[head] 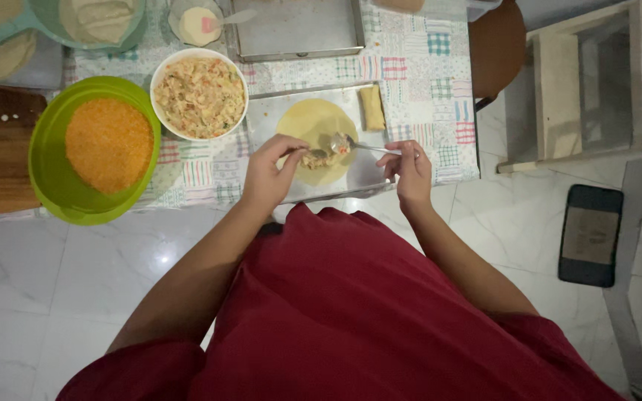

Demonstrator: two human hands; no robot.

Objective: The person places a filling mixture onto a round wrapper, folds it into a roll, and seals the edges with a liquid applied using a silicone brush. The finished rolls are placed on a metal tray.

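Right hand [410, 169] grips a metal spoon [351, 143] by its handle, the bowl carrying filling over a round pale wrapper [321, 122] on a metal tray [265, 122]. Left hand [270, 172] pinches narrowly at a small filling heap [319, 159] on the wrapper. 1 rolled piece [371, 107] lies beside it; a white bowl of filling [199, 93] stands near.

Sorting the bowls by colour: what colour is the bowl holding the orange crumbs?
Bright lime green bowl, seen clearly in the head view.
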